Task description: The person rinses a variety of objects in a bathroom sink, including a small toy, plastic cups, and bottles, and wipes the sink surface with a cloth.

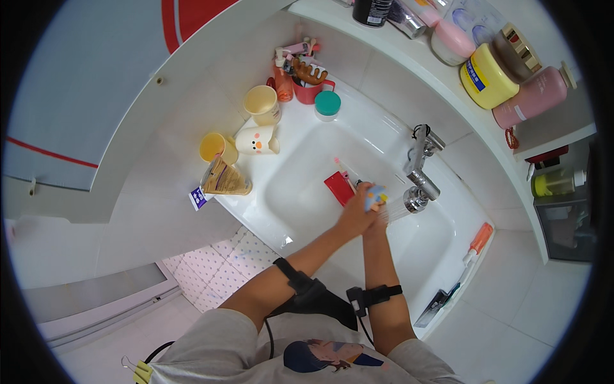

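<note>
Over the white washbasin [307, 163], my left hand [356, 211] is closed around a small light-blue item [374, 198] with yellow and orange parts; its exact kind is unclear. My right hand [378, 222] meets it from below, largely hidden, so its grip cannot be told. Water sprays from the chrome faucet head [415, 199] onto the hands. A red flat object [339, 188] lies in the basin just beyond my left hand, with a pink toothbrush [343, 169] and a dark small thing beside it.
Yellow cups [262, 103], a white duck-faced cup [256, 140] and a tan pouch [225, 178] line the left rim. A red mug [308, 91] and green-lidded jar [328, 104] occupy the far corner. An orange bottle [480, 238] lies right; a shelf [393, 60] curves above.
</note>
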Tool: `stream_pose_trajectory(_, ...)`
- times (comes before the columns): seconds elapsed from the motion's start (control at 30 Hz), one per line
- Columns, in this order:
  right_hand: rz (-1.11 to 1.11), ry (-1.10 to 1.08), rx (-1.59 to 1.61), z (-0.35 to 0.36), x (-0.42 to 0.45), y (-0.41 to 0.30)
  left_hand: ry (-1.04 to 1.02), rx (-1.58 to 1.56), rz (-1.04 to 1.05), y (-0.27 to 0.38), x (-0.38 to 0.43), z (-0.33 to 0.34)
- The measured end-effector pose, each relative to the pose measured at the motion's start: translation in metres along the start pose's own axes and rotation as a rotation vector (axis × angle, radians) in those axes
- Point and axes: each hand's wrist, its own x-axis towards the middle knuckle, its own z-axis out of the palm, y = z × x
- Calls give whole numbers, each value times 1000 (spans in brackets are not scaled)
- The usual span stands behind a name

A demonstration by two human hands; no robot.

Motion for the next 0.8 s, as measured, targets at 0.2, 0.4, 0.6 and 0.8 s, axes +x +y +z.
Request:
stream_pose_trajectory(0.2,60,167,-40,88,-61,-8,229,-80,-214,-18,13,-76)
stream_pose_trajectory(0.4,254,59,192,71,-54,-50,599,-911,-605,-60,73,-115)
stream_pose_trajectory(0.6,383,174,174,76,-68,-45,761,-1234,-417,-98,127,-142)
stream_pose_trajectory(0.8,236,275,95,69,-79,-38,548,-1222,-736,-108,138,-143)
